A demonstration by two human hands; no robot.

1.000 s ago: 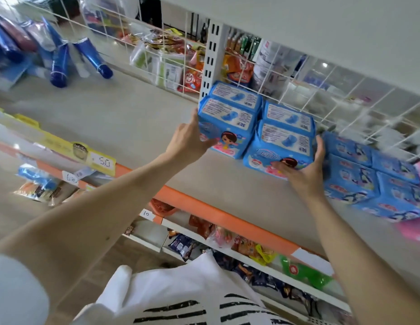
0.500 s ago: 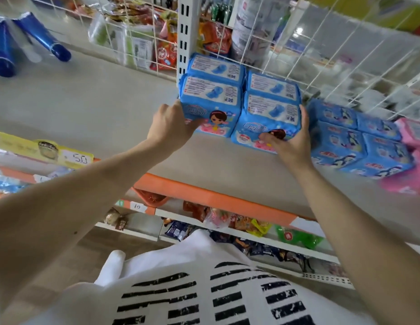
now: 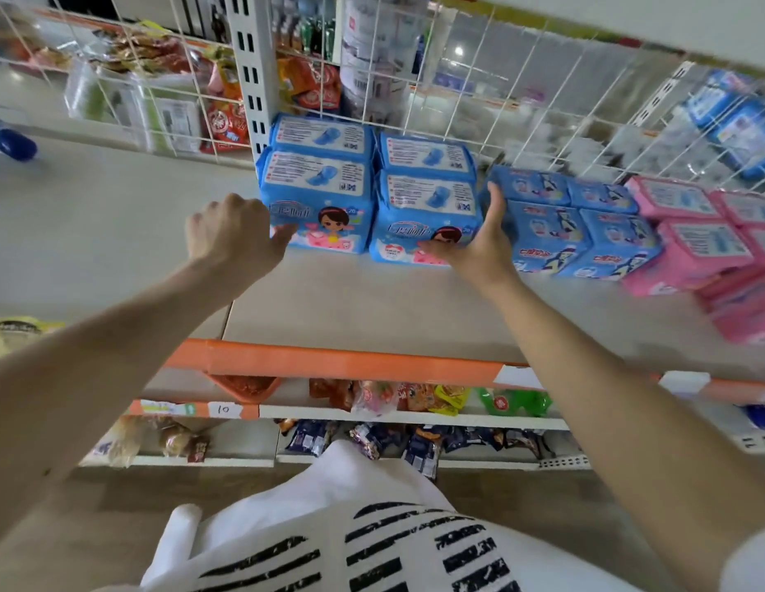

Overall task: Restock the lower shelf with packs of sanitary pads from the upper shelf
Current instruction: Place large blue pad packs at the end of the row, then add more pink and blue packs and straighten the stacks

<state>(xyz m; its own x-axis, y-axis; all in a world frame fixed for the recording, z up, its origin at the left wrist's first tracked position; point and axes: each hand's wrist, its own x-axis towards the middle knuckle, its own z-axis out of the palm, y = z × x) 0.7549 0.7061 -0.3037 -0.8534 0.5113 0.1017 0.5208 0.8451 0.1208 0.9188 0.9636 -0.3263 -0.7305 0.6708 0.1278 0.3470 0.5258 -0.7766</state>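
Beige shelf (image 3: 372,309) with an orange front edge carries four blue sanitary pad packs (image 3: 368,194), stacked two-by-two against the wire grid. Both hands have stayed bracketing them: left hand (image 3: 233,237) curled at the left side, right hand (image 3: 479,245) spread wide around the right front pack's corner, now reaching deeper.

From the blue packs (image 3: 368,194), the beige shelf top (image 3: 116,232) lies bare toward nine o'clock and six o'clock, as far as the orange front rail (image 3: 329,361). At twelve o'clock a white wire grid (image 3: 415,79) and a slotted upright (image 3: 248,74) stand just behind them. At three o'clock darker blue packs (image 3: 556,224) sit right beside them, then pink packs (image 3: 692,232). The left hand (image 3: 231,237) flanks the packs at nine o'clock, the right hand (image 3: 479,245) at three.
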